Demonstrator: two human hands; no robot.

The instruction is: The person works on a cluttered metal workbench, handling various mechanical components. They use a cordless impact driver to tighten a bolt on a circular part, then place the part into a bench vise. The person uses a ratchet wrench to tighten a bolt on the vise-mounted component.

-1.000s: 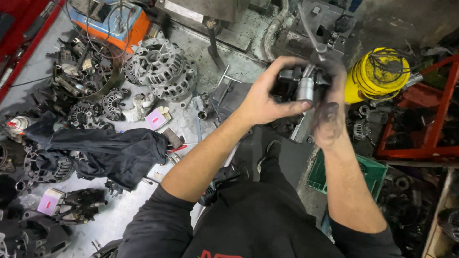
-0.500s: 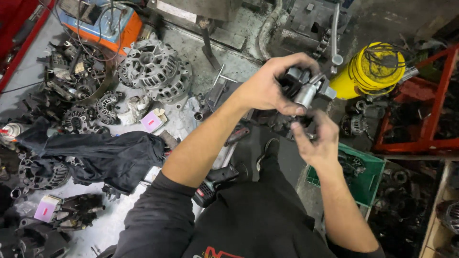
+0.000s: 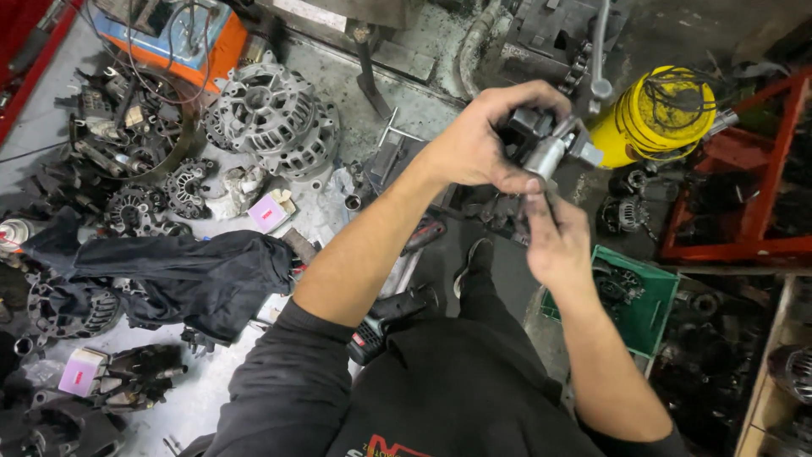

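Note:
My left hand point(image 3: 478, 144) grips a small metal motor part point(image 3: 545, 145) with a black body and a shiny silver cylinder, held up in front of me. Just below it, my right hand point(image 3: 554, 237) pinches a thin dark tool or pin point(image 3: 548, 201) whose tip touches the underside of the part. Both hands are grimy with grease. My black sleeves and shirt fill the bottom of the view.
Below lie alternator housings point(image 3: 275, 118), a black cloth point(image 3: 182, 275), small pink boxes point(image 3: 269, 211), a cordless driver point(image 3: 381, 326), a green crate point(image 3: 639, 300), a yellow drum point(image 3: 655, 114), a red frame point(image 3: 736, 203) and an orange-blue machine point(image 3: 165, 30).
My right hand dropped from beside the part to below it, now pinching a thin tool against it. My left hand kept its grip while the view shifted slightly.

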